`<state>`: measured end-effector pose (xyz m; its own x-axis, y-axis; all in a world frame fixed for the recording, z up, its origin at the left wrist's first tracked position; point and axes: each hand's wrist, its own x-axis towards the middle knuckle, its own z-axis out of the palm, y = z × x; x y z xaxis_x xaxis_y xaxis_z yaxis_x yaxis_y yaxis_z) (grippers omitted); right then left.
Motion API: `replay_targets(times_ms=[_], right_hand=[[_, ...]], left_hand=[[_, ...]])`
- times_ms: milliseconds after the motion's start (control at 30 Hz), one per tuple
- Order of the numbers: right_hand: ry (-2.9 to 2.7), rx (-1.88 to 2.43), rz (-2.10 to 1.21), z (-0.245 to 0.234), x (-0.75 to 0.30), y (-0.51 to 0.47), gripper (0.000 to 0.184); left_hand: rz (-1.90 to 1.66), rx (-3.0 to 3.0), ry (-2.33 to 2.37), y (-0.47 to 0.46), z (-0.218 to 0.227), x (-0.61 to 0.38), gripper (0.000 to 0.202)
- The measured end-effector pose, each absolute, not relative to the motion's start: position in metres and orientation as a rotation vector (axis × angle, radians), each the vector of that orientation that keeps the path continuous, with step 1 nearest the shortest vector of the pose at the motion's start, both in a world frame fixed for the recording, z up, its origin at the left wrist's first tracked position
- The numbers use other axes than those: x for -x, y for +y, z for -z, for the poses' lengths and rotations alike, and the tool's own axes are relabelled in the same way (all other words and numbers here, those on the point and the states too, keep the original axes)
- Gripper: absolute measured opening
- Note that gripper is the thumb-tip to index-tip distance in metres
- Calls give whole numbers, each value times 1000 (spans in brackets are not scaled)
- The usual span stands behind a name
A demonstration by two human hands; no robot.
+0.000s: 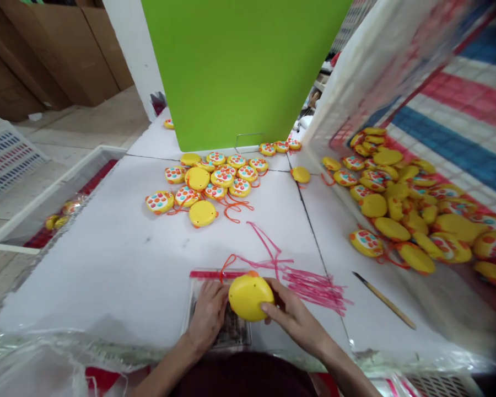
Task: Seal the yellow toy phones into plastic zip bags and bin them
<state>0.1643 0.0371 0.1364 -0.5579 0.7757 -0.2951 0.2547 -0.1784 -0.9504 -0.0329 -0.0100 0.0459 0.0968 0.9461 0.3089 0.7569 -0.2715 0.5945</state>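
Observation:
Its plain yellow back faces me: a round, animal-shaped plastic toy with small orange parts on its edge. My right hand grips it from the right, thumb on the back and fingers behind. At its left edge, my left hand is closed with the fingers curled in. An orange cord loop rises from these fingers, which seem to pinch it; the fingertips are partly hidden. Beneath both hands lies a flat, clear-covered thing with a dark middle and a red-pink strip along its top.
Similar toys with dotted fronts lie in a cluster mid-table. A larger heap fills the right side against a striped sheet. A thin brush-like tool lies at right. A green panel stands behind; a white crate is at left.

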Motion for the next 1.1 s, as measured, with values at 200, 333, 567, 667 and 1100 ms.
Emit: replay_targets(times_ms=[200, 333, 567, 667, 1100], right_hand=[[-1207, 1156, -1935, -121, -140, 41, 46], [-1642, 1197, -1631, -112, -125, 42, 46], [-2261, 1130, -1330, -119, -134, 49, 35], [-2265, 1128, -1320, -124, -138, 49, 35], [-2841, 962, -911, -131, -135, 64, 28]], left_hand=[[-843, -2302, 1780, -12, -48, 32, 20], [-827, -2432, 1802, -13, -57, 28, 18], [-1023, -2395, 1770, -22, -88, 38, 18], [-1158, -1965, 1891, -26, -99, 56, 15], [-1055, -1025, 1571, -2, -101, 49, 25]])
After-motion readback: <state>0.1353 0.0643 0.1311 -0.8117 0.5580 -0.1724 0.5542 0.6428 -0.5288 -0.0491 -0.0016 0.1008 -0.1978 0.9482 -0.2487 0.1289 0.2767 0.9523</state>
